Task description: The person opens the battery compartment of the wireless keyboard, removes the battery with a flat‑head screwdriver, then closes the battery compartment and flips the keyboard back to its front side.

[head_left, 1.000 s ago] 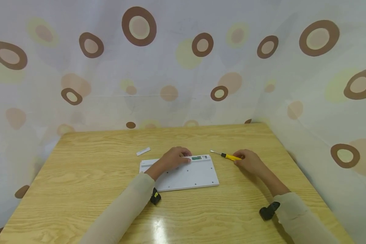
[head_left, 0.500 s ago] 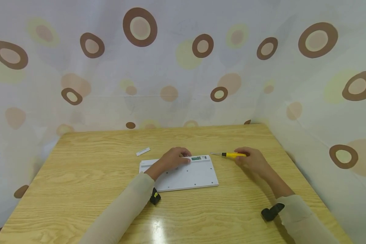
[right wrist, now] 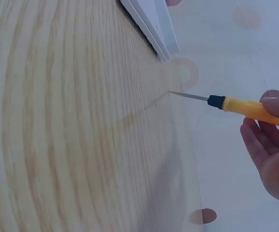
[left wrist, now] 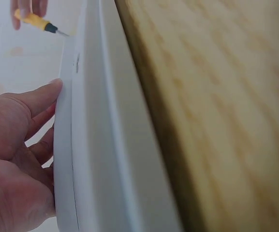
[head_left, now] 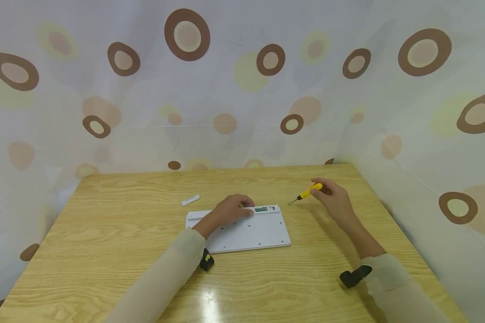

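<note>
A white keyboard [head_left: 250, 235] lies underside up on the table, small screws dotting its back. My left hand [head_left: 226, 211] grips its far edge, thumb on the raised ridge in the left wrist view and fingers behind it. Just right of that thumb, an open battery compartment shows green batteries [head_left: 261, 209]. To the right of the keyboard, my right hand [head_left: 336, 202] pinches a screwdriver [right wrist: 245, 108] by its yellow handle. Its black collar and thin metal shaft slant down to the left, the tip close over the wood in the right wrist view.
A small white strip, like a battery cover [head_left: 191, 200], lies beyond the keyboard's far left corner. The wooden table [head_left: 117, 233] meets a patterned curtain [head_left: 226, 98] at the back and right side.
My right hand has raised the screwdriver's handle away from me, so the screwdriver has gone from nearly level to tilted, tip down. The left hand and keyboard have stayed in place.
</note>
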Demonstrator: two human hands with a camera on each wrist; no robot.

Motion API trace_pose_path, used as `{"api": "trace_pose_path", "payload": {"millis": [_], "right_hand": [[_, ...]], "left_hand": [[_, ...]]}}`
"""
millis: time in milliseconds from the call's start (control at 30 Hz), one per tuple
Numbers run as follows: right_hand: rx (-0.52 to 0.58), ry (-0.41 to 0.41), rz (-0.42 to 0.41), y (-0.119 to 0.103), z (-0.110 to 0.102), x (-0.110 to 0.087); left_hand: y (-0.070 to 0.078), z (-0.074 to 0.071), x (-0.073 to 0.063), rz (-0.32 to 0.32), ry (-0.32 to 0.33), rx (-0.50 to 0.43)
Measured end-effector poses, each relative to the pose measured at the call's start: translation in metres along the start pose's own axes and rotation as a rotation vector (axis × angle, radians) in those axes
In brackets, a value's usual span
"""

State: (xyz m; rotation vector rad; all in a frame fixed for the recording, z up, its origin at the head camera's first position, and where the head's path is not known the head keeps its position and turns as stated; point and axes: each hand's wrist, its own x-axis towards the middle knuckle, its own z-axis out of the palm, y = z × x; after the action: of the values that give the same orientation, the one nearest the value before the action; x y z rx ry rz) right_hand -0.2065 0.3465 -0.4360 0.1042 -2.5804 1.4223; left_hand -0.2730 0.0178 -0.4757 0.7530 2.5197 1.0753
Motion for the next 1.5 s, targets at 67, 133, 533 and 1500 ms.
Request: {"api": "trace_pose_path", "payload": {"millis": [67,133,533,1500], "right_hand": [[0.010,0.017,-0.019,-0.002,0.002,0.001],[0.027,0.033,-0.030,-0.005,0.005,0.002],[0.210,0.119,-0.066,-0.032,0.024,0.004],[0.037,0.106,-0.145,-0.079,0.065,0.003]], "left_hand": [[0.000,0.000,0.000,-0.002,-0.001,-0.004],[0.000,0.000,0.000,-0.002,-0.001,-0.009],[-0.001,0.000,-0.001,0.013,0.003,-0.015],[0.000,-0.001,0.002,-0.016,-0.034,-0.016]]}}
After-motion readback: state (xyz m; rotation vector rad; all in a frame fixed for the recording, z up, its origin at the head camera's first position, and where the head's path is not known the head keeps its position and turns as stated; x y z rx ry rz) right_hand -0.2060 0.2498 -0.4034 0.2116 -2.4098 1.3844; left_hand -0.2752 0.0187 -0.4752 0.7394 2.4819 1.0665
